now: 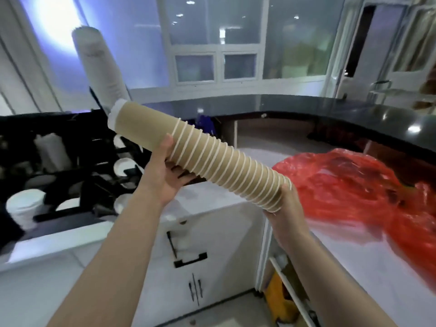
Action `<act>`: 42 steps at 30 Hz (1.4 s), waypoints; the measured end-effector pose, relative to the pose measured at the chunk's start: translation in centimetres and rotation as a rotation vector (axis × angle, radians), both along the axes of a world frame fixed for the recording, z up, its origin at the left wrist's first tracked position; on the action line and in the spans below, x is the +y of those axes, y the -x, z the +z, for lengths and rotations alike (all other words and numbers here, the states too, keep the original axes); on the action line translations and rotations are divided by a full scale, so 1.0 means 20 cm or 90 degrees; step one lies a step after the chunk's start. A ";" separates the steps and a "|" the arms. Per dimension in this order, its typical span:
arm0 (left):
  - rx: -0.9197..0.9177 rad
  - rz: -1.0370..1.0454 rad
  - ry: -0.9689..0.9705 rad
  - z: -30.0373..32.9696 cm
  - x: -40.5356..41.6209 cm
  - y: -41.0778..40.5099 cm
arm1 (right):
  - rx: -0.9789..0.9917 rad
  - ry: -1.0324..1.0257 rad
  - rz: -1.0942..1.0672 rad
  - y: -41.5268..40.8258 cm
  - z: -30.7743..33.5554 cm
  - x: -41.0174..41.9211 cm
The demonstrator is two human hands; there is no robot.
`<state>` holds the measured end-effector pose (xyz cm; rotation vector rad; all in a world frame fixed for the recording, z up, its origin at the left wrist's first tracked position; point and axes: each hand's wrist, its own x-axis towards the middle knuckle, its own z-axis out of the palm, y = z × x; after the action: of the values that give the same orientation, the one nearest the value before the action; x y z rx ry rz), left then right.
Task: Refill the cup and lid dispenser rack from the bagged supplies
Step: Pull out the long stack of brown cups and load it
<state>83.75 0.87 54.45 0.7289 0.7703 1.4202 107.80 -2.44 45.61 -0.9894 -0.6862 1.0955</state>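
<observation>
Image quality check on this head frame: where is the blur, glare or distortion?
Head view: the red plastic bag and black dispenser rack are motion-smeared; the brown cup stack stays fairly sharp; a blown-out glow fills the upper left; ceiling lights glint on the dark countertop; wide-angle bending curves the edges.

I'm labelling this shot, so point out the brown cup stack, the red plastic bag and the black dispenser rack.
brown cup stack (212, 159), head view, mid-stack
red plastic bag (349, 185), head view, crumpled middle
black dispenser rack (94, 185), head view, frame bar
</observation>
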 end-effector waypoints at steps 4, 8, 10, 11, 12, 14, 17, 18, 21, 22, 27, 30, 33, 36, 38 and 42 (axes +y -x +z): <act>-0.003 0.084 -0.024 0.10 -0.18 0.42 | 0.034 -0.020 0.115 0.42 0.11 0.02; -0.010 0.163 -0.054 0.18 -0.32 0.86 | 0.029 -0.029 0.183 0.85 0.20 0.06; -0.013 0.175 -0.086 0.22 -0.37 1.12 | 0.024 -0.033 0.207 1.10 0.28 0.08; -0.012 0.177 -0.108 0.24 -0.40 1.26 | 0.027 -0.041 0.215 1.23 0.32 0.08; -0.012 0.182 -0.127 0.28 -0.42 1.40 | 0.030 -0.055 0.224 1.37 0.36 0.08; -0.008 0.204 -0.157 0.34 -0.47 1.67 | 0.024 -0.094 0.234 1.64 0.44 0.09; 0.008 0.241 -0.188 0.42 -0.53 2.01 | 0.036 -0.114 0.244 2.02 0.53 0.11; 0.017 0.249 -0.190 0.45 -0.54 2.11 | 0.052 -0.110 0.250 2.14 0.55 0.12; 0.040 0.262 -0.185 0.50 -0.54 2.33 | 0.072 -0.096 0.266 2.44 0.56 0.18; 0.044 0.267 -0.184 0.51 -0.52 2.40 | 0.066 -0.099 0.268 2.52 0.57 0.20; 0.069 0.308 -0.208 0.58 -0.37 2.66 | 0.038 -0.111 0.271 2.85 0.67 0.42; 0.086 0.343 -0.236 0.63 -0.25 2.79 | -0.002 -0.123 0.298 3.01 0.73 0.61; 0.143 0.390 -0.276 0.68 -0.15 2.91 | -0.034 -0.117 0.339 3.19 0.78 0.81; 0.196 0.427 -0.314 0.71 -0.06 3.03 | -0.068 -0.100 0.374 3.37 0.82 0.97; 0.186 0.478 -0.327 0.73 -0.02 3.11 | -0.110 -0.109 0.395 3.47 0.83 1.04; 0.233 0.508 -0.295 0.75 0.04 3.21 | -0.179 -0.128 0.415 3.56 0.88 1.14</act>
<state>19.50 1.67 69.53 1.1273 1.0990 2.2704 36.52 20.28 63.25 -0.7649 -1.3855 1.4215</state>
